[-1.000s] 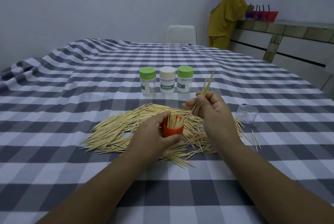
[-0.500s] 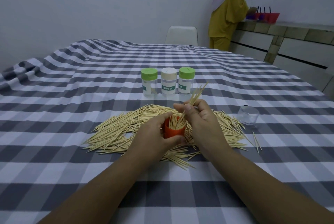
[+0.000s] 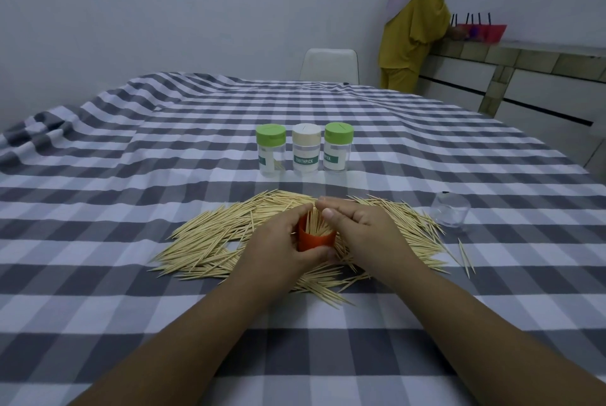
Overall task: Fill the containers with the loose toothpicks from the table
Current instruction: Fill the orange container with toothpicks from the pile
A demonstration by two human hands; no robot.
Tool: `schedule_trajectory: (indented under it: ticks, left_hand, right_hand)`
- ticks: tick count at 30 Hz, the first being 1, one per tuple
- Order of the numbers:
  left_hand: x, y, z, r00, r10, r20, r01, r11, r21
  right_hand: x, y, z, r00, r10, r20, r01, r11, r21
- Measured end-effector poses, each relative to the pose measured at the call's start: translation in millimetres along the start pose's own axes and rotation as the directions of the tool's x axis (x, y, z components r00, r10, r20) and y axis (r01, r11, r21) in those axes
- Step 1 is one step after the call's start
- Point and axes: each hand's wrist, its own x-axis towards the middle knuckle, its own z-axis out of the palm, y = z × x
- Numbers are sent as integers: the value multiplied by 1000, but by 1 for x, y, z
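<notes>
Head view, right hand (image 3: 360,225) lowered, toothpicks now inside orange cup (image 3: 316,238)

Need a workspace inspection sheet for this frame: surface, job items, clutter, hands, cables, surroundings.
Surface: table under a grey-and-white checked cloth, rumpled at the far left.
Job's things: toothpick pile spread on the cloth; orange cup upright in the pile, partly filled; three capped jars in a row behind; clear cup at right.
Clutter: a few stray toothpicks right of the pile.
Hands: left hand grips the orange cup; right hand is at its rim, fingers curled at the toothpicks in it.
Cables: nothing seen.
Surroundings: white chair, a person in yellow at a counter, red tray.
</notes>
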Motion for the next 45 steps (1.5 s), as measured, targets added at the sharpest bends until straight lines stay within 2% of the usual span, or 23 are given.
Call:
schedule_trajectory:
  ticks: [3,6,7,9,11,14,17,20,23,29,35,37,39,42,45]
  left_hand:
    - [0,-1,0,1000,-5,0,5,1000,9]
    - [0,-2,0,1000,-23,6,23,1000,-9]
    - [0,-2,0,1000,-29,1,29,999,-14]
    - [1,-3,0,999,-34,-11,34,999,-12]
    - [0,-3,-1,999,-36,-21,36,999,-10]
    - [0,-3,-2,999,-35,-24,35,999,6]
    - [0,-3,-1,999,-30,-24,30,1000,11]
    - [0,-3,-1,999,-25,-22,25,999,25]
    - [1,-3,-1,999,-30,-19,31,999,28]
    - [0,-3,-1,999,-39,-25,40,999,18]
    - [-1,-1,-1,999,-45,-23,45,999,10]
    - [-1,-1,-2,999,-45,-19,46,999,8]
    - [-1,0,-2,999,-47,-17,47,999,6]
    - [-1,0,-2,999,-47,-13,48,999,19]
    - [0,1,-2,999,-41,-9,41,999,35]
  right_hand:
    - [-2,-1,-4,996,-46,80,49,998,-36]
    - [-1,-4,-10,998,-49,33,50,998,-32]
    - [0,-3,-13,999,-47,-6,47,997,-66]
    - [4,-1,-21,999,-11,-34,3,971,-240]
    - [7,3,-28,997,81,20,-61,871,-487]
    - [8,9,-30,972,212,103,-71,680,-729]
    - [9,12,-23,976,184,116,11,489,-872]
    - [10,14,-20,991,106,76,26,413,-910]
    - [11,15,-22,994,103,44,4,359,-933]
    - [8,19,-18,997,75,23,-9,398,-917]
    - [9,18,-18,999,18,45,39,258,-965]
    - [9,15,-18,999,17,31,25,268,-963]
    - [10,11,-20,1000,11,-9,-12,337,-941]
    - [10,8,-24,997,11,-79,-71,573,-816]
    - [10,7,-24,990,50,-130,-108,866,-488]
